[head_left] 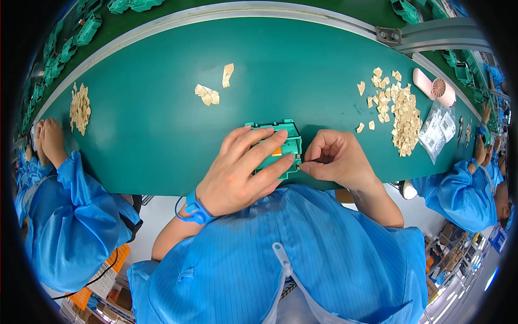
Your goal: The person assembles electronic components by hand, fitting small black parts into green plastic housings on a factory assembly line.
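A green plastic housing (292,144) with open compartments lies on the green tabletop close to my body. My left hand (237,173), a blue wrist strap on its wrist, lies across the housing with its fingers curled over and gripping it. An orange piece (277,152) shows inside, between the fingers. At the housing's lower right edge my right hand (342,160) is closed in a pinch, thumb and forefinger touching or nearly touching the side. Something small and metallic (298,160) shows at that edge; what the fingertips hold is too small to make out.
Torn beige pieces lie in a large heap (406,121) at right, a smaller heap (80,109) at far left and a few scraps (208,95) ahead. A pink handheld fan (442,92) and clear bag (437,129) lie right. Co-workers in blue sit on both sides; a metal rail (259,9) borders the far edge.
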A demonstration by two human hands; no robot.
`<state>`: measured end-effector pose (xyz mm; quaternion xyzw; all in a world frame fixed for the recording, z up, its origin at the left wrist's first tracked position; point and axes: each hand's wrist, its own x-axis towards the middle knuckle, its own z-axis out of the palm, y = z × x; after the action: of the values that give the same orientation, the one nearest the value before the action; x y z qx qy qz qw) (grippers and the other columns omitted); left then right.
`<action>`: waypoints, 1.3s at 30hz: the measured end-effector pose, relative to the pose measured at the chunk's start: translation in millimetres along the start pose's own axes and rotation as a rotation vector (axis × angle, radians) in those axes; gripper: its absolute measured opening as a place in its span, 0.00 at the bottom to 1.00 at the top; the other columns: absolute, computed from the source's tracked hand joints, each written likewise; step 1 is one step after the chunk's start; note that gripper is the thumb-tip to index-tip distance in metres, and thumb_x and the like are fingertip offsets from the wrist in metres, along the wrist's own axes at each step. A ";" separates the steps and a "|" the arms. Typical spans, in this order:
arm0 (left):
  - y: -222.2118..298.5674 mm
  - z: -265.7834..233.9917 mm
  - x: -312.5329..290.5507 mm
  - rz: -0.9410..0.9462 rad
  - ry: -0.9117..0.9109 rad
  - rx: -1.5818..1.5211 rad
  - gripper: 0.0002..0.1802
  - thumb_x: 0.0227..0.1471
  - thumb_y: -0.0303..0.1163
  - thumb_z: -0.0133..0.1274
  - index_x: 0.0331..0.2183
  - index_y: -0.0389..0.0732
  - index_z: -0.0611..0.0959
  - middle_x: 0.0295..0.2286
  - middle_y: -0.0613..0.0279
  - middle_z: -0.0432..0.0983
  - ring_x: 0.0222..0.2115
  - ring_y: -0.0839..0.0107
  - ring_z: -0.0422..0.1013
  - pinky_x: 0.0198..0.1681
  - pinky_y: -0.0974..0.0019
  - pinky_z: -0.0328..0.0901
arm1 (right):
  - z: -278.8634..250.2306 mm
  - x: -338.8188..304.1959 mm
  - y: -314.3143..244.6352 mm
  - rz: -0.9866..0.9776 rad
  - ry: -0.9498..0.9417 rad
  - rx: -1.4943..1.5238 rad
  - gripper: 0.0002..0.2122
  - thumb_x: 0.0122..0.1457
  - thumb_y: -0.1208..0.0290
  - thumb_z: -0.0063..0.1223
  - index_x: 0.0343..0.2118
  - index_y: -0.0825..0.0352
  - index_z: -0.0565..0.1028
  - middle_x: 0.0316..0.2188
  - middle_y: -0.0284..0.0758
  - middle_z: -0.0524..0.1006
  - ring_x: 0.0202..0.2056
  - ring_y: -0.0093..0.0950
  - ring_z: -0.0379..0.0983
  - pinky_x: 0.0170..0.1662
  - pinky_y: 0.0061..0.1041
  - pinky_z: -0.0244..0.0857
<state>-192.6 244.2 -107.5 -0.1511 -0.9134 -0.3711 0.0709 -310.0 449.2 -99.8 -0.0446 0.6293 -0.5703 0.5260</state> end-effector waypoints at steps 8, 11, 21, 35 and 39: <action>-1.4 -0.6 -0.1 0.005 -0.006 0.002 0.30 0.30 0.30 0.67 0.43 0.46 0.80 0.51 0.53 0.68 0.49 0.53 0.67 0.50 0.46 0.63 | 2.4 1.1 -0.7 0.000 0.017 -0.016 0.10 0.46 0.82 0.62 0.20 0.65 0.70 0.18 0.26 0.73 0.21 0.10 0.66 0.22 0.12 0.56; -1.6 -0.2 -0.5 0.001 0.000 -0.005 0.29 0.31 0.30 0.67 0.42 0.45 0.80 0.51 0.53 0.67 0.49 0.52 0.66 0.50 0.46 0.62 | 2.9 1.4 0.7 -0.001 0.027 -0.029 0.10 0.46 0.82 0.62 0.20 0.65 0.70 0.18 0.25 0.72 0.20 0.10 0.66 0.21 0.12 0.56; 1.8 -4.2 2.3 0.044 0.009 0.096 0.19 0.36 0.29 0.66 0.36 0.55 0.85 0.49 0.53 0.68 0.49 0.53 0.66 0.50 0.44 0.64 | 4.1 1.1 1.5 0.032 0.039 -0.030 0.11 0.43 0.87 0.60 0.22 0.65 0.69 0.21 0.28 0.74 0.23 0.13 0.69 0.26 0.13 0.61; 8.8 -7.7 11.4 0.047 -0.108 0.156 0.18 0.39 0.29 0.63 0.37 0.58 0.84 0.48 0.53 0.66 0.49 0.51 0.64 0.52 0.42 0.62 | -11.2 -3.7 -0.2 0.031 0.030 0.007 0.06 0.51 0.78 0.62 0.27 0.68 0.73 0.23 0.29 0.75 0.24 0.15 0.72 0.26 0.15 0.65; 16.9 -11.2 23.8 0.041 -0.160 0.210 0.20 0.40 0.31 0.62 0.40 0.61 0.83 0.47 0.51 0.65 0.50 0.47 0.62 0.53 0.38 0.58 | -13.1 -7.8 5.6 0.002 0.048 0.000 0.05 0.53 0.76 0.60 0.29 0.70 0.75 0.24 0.31 0.76 0.26 0.19 0.75 0.29 0.17 0.69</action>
<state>-209.3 253.2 -82.6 -0.1909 -0.9467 -0.2588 0.0207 -312.8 465.1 -102.0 -0.0305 0.6418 -0.5706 0.5114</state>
